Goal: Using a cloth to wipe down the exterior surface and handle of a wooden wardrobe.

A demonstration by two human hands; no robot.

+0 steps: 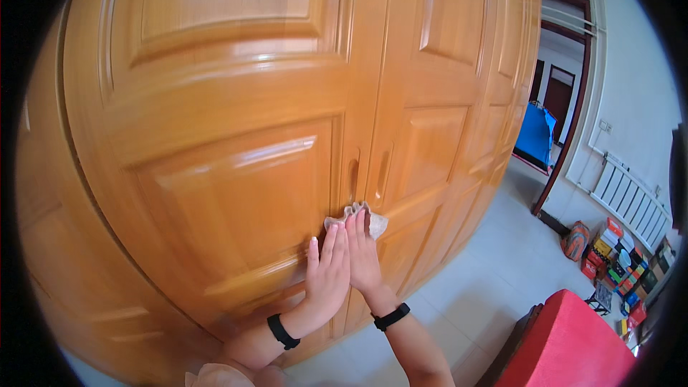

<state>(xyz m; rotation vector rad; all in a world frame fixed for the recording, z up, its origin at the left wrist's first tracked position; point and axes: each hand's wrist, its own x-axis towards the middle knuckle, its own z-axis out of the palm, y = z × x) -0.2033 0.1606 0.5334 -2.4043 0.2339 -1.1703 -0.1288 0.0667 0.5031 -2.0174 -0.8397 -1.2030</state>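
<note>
A greyish cloth (378, 224) lies crumpled against the glossy wooden wardrobe door (242, 209), just below two recessed finger pulls. My right hand (363, 252) presses flat on the cloth, its fingers pointing up. Beside it and touching it, my left hand (329, 274) rests with straight fingers over the cloth's left part. The thumb of the left hand stands apart from its other fingers. Each wrist bears a black band. Both palms and the middle of the cloth are hidden beneath the hands.
Wardrobe panels stretch to both sides. A red padded piece of furniture (570, 344) stands at the lower right on the tiled floor (473, 290). Beyond are stacked boxes (607, 247), a white radiator (631, 199) and a doorway with a blue object (535, 134).
</note>
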